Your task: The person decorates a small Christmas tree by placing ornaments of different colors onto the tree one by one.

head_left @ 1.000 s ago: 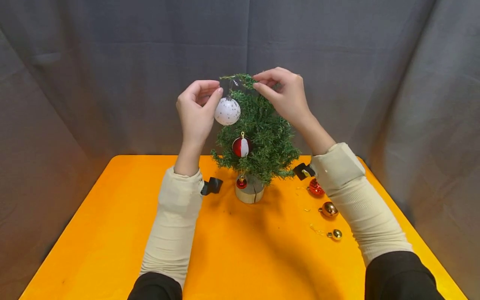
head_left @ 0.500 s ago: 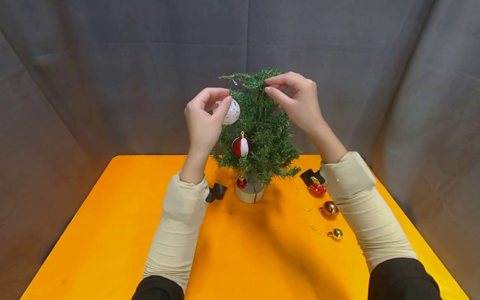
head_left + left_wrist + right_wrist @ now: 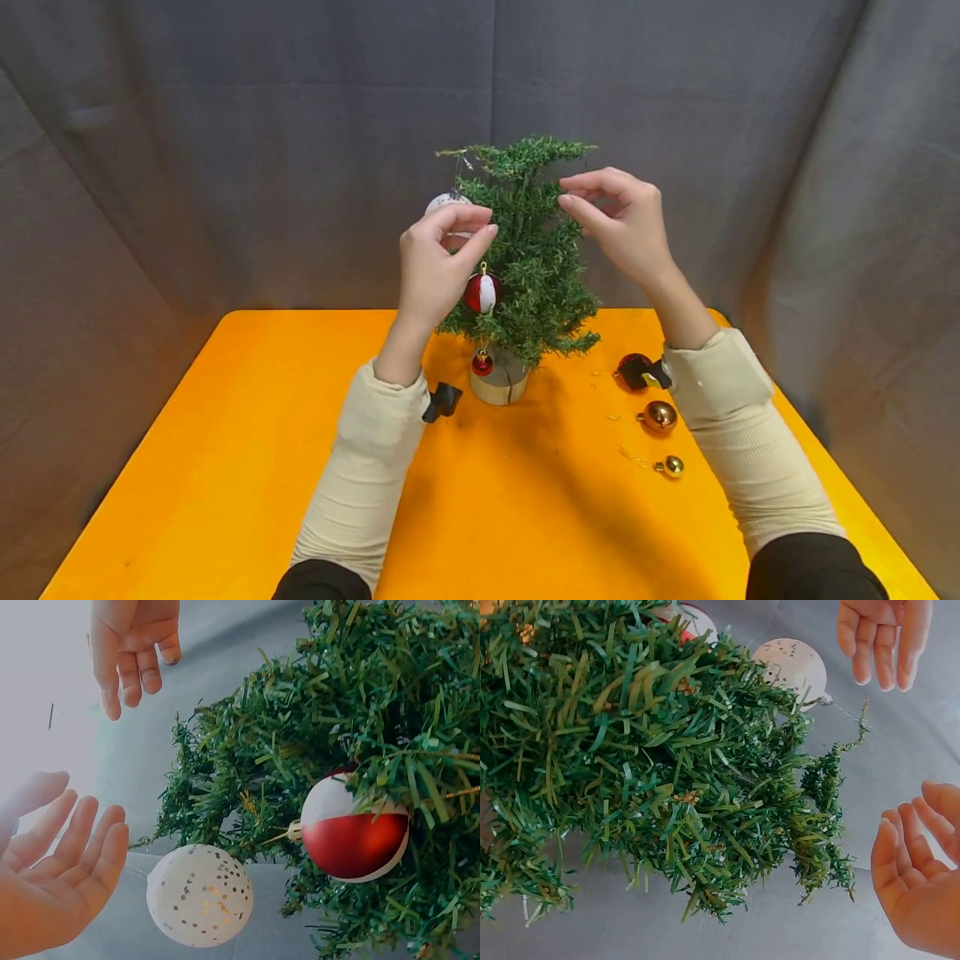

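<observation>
Table: an orange tabletop (image 3: 225, 467) fills the near view.
Loose ornaments: at 4 o'clock from the tree's base lie a small gold ball (image 3: 672, 467), a larger gold ball (image 3: 660, 416) and a red ball (image 3: 632, 371).
Left hand (image 3: 438, 262): raised at 9 o'clock of the tree, fingers loosely curved, holding nothing, just beside the white ball.
Right hand (image 3: 622, 221): at 3 o'clock of the treetop, relaxed and empty.
Tree (image 3: 528, 258): a small green tree in a wooden stump base (image 3: 498, 386).
White speckled ball (image 3: 199, 895): hangs by a thin thread from an upper branch at 10 o'clock.
Red-and-white ball (image 3: 482, 292): hangs mid-tree.
Advice: probably let go gently, drawing both hands clear so the branch does not spring.
</observation>
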`<act>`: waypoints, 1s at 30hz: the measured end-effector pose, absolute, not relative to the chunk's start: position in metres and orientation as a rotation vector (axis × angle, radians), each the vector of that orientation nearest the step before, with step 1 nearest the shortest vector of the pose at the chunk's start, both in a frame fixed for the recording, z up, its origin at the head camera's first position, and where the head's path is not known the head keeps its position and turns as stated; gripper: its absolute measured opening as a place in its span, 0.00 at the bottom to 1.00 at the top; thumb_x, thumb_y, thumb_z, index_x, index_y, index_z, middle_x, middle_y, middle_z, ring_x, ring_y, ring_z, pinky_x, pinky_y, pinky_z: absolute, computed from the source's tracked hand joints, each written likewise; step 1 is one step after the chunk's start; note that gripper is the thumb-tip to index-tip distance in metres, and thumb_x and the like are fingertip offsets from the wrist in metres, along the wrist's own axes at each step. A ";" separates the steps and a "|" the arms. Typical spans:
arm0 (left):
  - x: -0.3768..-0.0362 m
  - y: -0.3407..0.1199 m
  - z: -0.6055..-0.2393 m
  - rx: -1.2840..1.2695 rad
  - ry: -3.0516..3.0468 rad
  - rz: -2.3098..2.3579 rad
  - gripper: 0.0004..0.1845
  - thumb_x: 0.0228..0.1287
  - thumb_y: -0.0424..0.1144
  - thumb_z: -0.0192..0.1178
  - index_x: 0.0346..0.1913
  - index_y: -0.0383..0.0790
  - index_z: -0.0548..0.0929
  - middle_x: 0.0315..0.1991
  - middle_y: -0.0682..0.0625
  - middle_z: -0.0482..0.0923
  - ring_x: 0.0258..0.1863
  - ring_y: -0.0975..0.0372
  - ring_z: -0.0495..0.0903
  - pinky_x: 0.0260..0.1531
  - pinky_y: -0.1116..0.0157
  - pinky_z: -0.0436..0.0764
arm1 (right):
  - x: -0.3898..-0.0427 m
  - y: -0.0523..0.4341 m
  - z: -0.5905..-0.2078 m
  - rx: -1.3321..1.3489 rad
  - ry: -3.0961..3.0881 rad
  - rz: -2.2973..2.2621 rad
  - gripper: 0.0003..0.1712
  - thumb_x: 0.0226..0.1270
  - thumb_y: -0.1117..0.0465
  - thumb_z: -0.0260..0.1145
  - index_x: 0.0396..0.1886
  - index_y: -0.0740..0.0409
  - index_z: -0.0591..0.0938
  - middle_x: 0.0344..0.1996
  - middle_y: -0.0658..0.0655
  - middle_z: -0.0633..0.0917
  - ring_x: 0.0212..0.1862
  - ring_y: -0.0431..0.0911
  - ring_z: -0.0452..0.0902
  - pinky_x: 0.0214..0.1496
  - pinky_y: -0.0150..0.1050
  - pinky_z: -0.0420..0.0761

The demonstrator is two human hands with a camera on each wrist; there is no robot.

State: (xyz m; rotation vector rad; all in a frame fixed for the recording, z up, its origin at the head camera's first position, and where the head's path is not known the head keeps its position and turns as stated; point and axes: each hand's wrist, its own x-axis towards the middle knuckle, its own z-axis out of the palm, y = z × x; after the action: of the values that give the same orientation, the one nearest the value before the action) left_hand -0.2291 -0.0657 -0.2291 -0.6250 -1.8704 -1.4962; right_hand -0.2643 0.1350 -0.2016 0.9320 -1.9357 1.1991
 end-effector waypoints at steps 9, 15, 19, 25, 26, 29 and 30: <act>-0.228 -0.061 -0.236 -0.662 -1.943 -1.545 0.09 0.56 0.33 0.61 0.39 0.32 0.82 0.35 0.42 0.81 0.32 0.60 0.79 0.36 0.69 0.76 | -0.248 0.150 -0.208 0.916 -1.897 1.318 0.08 0.55 0.72 0.64 0.35 0.73 0.82 0.29 0.57 0.81 0.23 0.39 0.74 0.24 0.29 0.76; -0.229 -0.060 -0.244 -0.668 -1.947 -1.598 0.09 0.55 0.32 0.61 0.39 0.31 0.82 0.36 0.41 0.80 0.29 0.58 0.80 0.34 0.68 0.77 | -0.243 0.159 -0.218 0.898 -1.912 1.307 0.08 0.54 0.72 0.64 0.35 0.73 0.81 0.29 0.57 0.81 0.23 0.38 0.73 0.25 0.26 0.75; -0.229 -0.057 -0.249 -0.669 -1.955 -1.599 0.09 0.56 0.32 0.60 0.39 0.31 0.82 0.36 0.42 0.81 0.28 0.57 0.80 0.31 0.67 0.77 | -0.240 0.166 -0.227 0.879 -1.929 1.297 0.08 0.54 0.74 0.64 0.35 0.74 0.81 0.30 0.57 0.81 0.23 0.37 0.73 0.26 0.25 0.75; -0.233 -0.054 -0.256 -0.670 -1.966 -1.596 0.09 0.57 0.31 0.59 0.40 0.30 0.82 0.36 0.41 0.81 0.26 0.54 0.80 0.26 0.69 0.76 | -0.236 0.174 -0.237 0.845 -1.950 1.260 0.07 0.54 0.75 0.63 0.34 0.75 0.80 0.29 0.57 0.81 0.21 0.38 0.71 0.26 0.24 0.73; -0.233 -0.053 -0.258 -0.670 -1.969 -1.596 0.09 0.57 0.31 0.60 0.40 0.30 0.82 0.37 0.41 0.81 0.27 0.53 0.80 0.27 0.69 0.77 | -0.234 0.175 -0.237 0.840 -1.957 1.251 0.07 0.54 0.75 0.63 0.34 0.75 0.80 0.29 0.57 0.81 0.21 0.38 0.71 0.27 0.24 0.73; -0.235 -0.052 -0.262 -0.669 -1.985 -1.609 0.11 0.55 0.30 0.61 0.42 0.29 0.81 0.38 0.39 0.80 0.31 0.53 0.80 0.31 0.67 0.78 | -0.225 0.175 -0.238 0.830 -1.973 1.233 0.08 0.53 0.77 0.62 0.35 0.75 0.80 0.29 0.57 0.81 0.22 0.38 0.72 0.28 0.24 0.74; -0.236 -0.051 -0.263 -0.669 -1.995 -1.613 0.12 0.55 0.30 0.61 0.43 0.29 0.81 0.39 0.39 0.80 0.33 0.54 0.80 0.34 0.66 0.78 | -0.222 0.175 -0.238 0.829 -1.975 1.232 0.08 0.53 0.78 0.62 0.34 0.76 0.80 0.29 0.57 0.81 0.22 0.37 0.72 0.29 0.24 0.74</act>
State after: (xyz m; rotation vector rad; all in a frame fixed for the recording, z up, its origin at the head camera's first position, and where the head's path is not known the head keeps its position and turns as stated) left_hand -0.2357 -0.0512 -0.2633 -0.6692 -1.9952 -1.6127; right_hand -0.2216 0.1753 -0.2381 0.8291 -1.9753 1.2320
